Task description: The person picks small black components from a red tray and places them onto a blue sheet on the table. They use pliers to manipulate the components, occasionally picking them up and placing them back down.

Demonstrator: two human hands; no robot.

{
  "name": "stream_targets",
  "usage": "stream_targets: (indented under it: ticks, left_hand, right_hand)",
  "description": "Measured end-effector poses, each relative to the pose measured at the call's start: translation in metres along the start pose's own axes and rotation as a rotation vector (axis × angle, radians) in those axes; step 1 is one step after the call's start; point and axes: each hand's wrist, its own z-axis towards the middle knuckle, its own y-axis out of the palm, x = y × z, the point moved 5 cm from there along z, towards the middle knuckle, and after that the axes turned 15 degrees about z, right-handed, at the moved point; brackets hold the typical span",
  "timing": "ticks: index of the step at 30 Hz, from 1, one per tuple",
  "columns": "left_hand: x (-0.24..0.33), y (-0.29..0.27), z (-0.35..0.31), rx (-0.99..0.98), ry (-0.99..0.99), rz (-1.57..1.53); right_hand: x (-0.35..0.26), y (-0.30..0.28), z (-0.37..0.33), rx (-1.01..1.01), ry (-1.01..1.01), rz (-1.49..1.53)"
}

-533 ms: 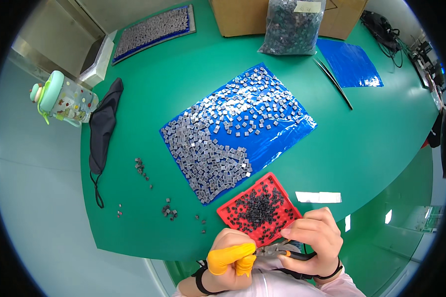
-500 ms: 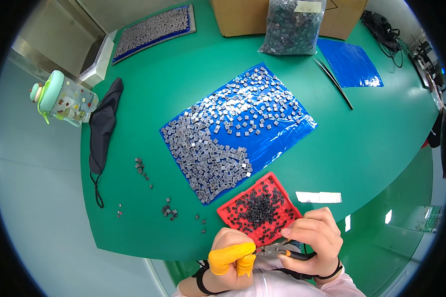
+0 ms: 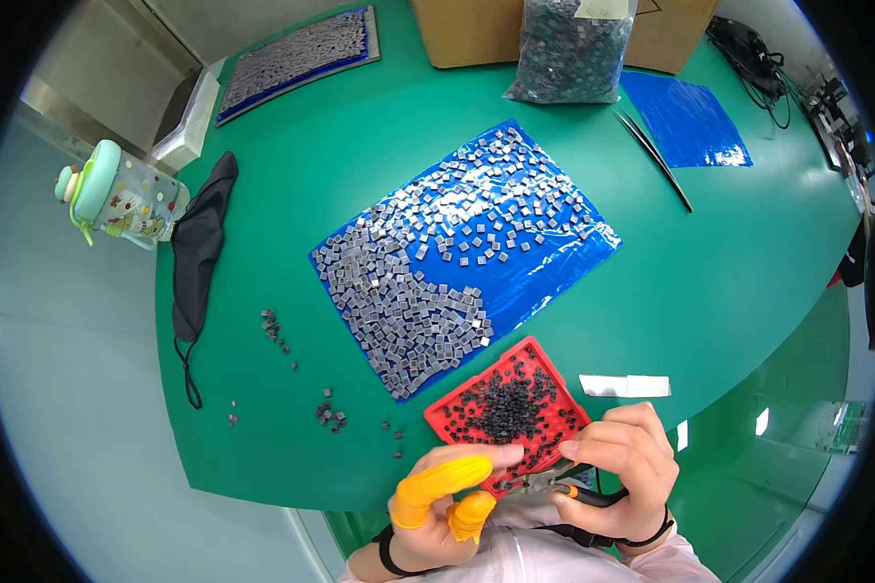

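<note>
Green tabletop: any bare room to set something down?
Right of the larger blue plastic sheet, below the slim dark tweezers; upper left, between that sheet and the black fabric mask. Crowded: red plastic tray, left hand and right hand at its near edge, loose dark pieces to its left.

A 4-sided red tray [image 3: 556, 377] sits askew at the near edge of a green table [image 3: 729, 262], 1 corner pointing off that edge. Small black pieces [image 3: 511, 408] crowd into 1 dark heap at its middle, others scattered toward the rim. Held at the near corner is a black-and-orange-handled tool [image 3: 601, 497], metal end leftward, blurred.
</note>
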Motion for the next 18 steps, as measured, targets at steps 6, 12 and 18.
stream_targets:
  ticks: [6,12,18]
  left_hand:
    - [-0.003,-0.008,-0.003,-0.013,-0.054,-0.075]
    - [-0.001,-0.010,0.002,0.045,-0.070,-0.029]
    - [-0.004,-0.015,-0.003,-0.046,-0.197,0.124]
  right_hand:
    - [0.000,-0.001,0.000,-0.023,0.006,0.054]
    - [-0.002,0.002,0.001,-0.022,0.025,0.036]
    - [-0.003,0.004,0.001,-0.018,-0.002,-0.004]
